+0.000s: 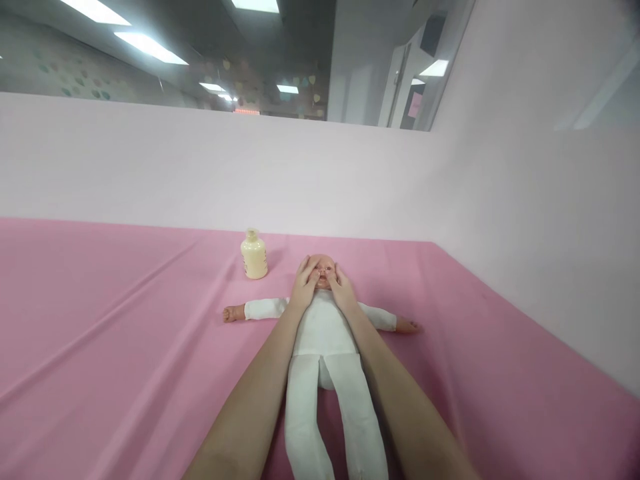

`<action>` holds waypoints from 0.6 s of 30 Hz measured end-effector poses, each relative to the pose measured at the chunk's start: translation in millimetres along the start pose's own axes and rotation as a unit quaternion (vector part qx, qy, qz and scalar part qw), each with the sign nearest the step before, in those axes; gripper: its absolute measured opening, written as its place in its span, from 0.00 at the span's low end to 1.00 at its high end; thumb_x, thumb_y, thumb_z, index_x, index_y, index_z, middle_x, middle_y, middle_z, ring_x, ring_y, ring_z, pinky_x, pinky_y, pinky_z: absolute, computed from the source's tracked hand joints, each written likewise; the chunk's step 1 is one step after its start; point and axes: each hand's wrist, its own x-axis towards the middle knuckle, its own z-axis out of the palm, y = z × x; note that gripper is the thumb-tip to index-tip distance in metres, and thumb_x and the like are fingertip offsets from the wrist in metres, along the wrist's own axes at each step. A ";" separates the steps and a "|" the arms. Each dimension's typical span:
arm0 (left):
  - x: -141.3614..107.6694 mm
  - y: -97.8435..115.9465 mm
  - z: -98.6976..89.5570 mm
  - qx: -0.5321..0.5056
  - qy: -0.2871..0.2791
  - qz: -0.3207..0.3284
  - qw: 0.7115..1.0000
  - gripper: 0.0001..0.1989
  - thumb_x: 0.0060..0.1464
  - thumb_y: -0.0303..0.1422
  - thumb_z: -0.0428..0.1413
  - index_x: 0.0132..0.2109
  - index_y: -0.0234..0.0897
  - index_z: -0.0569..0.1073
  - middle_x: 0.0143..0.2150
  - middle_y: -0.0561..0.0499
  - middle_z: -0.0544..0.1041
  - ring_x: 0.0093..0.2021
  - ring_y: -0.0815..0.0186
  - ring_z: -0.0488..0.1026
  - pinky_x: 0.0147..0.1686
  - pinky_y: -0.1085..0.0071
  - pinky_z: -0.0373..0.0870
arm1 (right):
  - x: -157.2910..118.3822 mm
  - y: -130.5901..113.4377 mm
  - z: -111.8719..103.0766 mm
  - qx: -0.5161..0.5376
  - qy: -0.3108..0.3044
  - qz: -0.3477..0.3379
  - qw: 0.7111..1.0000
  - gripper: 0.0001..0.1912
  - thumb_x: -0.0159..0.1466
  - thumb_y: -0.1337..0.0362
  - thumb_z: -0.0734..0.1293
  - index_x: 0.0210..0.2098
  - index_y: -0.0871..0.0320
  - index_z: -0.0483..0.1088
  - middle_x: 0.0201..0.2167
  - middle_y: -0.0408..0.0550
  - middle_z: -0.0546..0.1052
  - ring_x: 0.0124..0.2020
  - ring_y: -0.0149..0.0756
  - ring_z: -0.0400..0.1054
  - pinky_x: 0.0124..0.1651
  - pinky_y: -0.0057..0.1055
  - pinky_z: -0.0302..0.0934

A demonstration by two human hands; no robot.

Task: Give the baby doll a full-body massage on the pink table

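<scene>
A baby doll (326, 327) with a white cloth body lies on its back, head away from me and arms spread to both sides. My left hand (304, 283) rests along the left side of the doll's head, fingers stretched out and thumb near its mouth. On the other side of the head, my right hand (342, 288) lies the same way, its thumb on the cheek. Both palms touch the doll's face, and neither hand grips anything. Both forearms run alongside the doll's body and partly cover its sleeves.
A pale yellow bottle (255, 256) stands upright beyond the doll's left-hand arm. Pink cloth (125, 320) with some creases covers the surface. A white wall (215, 173) closes off the back and right side, with a window (210, 60) above it.
</scene>
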 end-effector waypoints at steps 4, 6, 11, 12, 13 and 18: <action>-2.8 -2.4 0.4 0.012 0.012 0.004 1.000 0.25 0.63 0.44 0.46 0.64 0.42 0.62 0.69 0.48 0.52 0.69 0.62 0.49 0.68 0.62 0.45 | 1.5 1.6 0.8 -0.017 0.015 0.043 0.999 0.45 0.60 0.37 0.59 0.67 0.61 0.53 0.63 0.51 0.55 0.66 0.40 0.50 0.71 0.38 0.44; -2.8 -5.0 1.0 0.018 0.018 -0.008 1.000 0.27 0.63 0.45 0.47 0.66 0.42 0.60 0.69 0.47 0.52 0.69 0.62 0.48 0.68 0.61 0.45 | 1.3 0.5 0.8 -0.012 0.009 0.031 0.999 0.44 0.61 0.37 0.58 0.67 0.59 0.52 0.64 0.49 0.54 0.67 0.39 0.49 0.71 0.37 0.42; -2.1 -7.5 1.2 0.025 0.023 -0.028 0.999 0.30 0.62 0.46 0.48 0.67 0.40 0.57 0.69 0.45 0.50 0.70 0.61 0.46 0.68 0.60 0.43 | -0.6 -3.2 0.8 0.025 -0.015 -0.045 0.999 0.39 0.64 0.39 0.56 0.67 0.53 0.51 0.66 0.41 0.50 0.70 0.31 0.41 0.73 0.34 0.35; -2.1 -6.7 0.9 0.021 0.020 -0.027 0.999 0.29 0.62 0.46 0.48 0.66 0.40 0.59 0.69 0.45 0.50 0.70 0.61 0.46 0.68 0.60 0.43 | -0.6 -3.4 0.9 0.029 -0.019 -0.056 0.998 0.39 0.64 0.39 0.56 0.67 0.52 0.52 0.66 0.40 0.49 0.70 0.30 0.39 0.73 0.34 0.34; -2.1 -5.7 0.5 0.015 0.016 -0.025 0.999 0.28 0.62 0.46 0.48 0.65 0.41 0.61 0.69 0.46 0.50 0.70 0.61 0.46 0.68 0.60 0.44 | -0.5 -3.3 1.0 0.031 -0.022 -0.062 0.997 0.38 0.64 0.39 0.56 0.67 0.52 0.53 0.66 0.40 0.48 0.70 0.30 0.37 0.73 0.34 0.33; -2.2 0.7 -1.2 0.002 0.015 -0.011 1.000 0.24 0.61 0.45 0.49 0.61 0.43 0.67 0.69 0.47 0.52 0.69 0.60 0.48 0.68 0.60 0.46 | 0.4 -1.0 1.1 0.028 -0.021 -0.054 0.998 0.39 0.64 0.39 0.56 0.67 0.53 0.51 0.66 0.40 0.47 0.70 0.30 0.37 0.73 0.34 0.35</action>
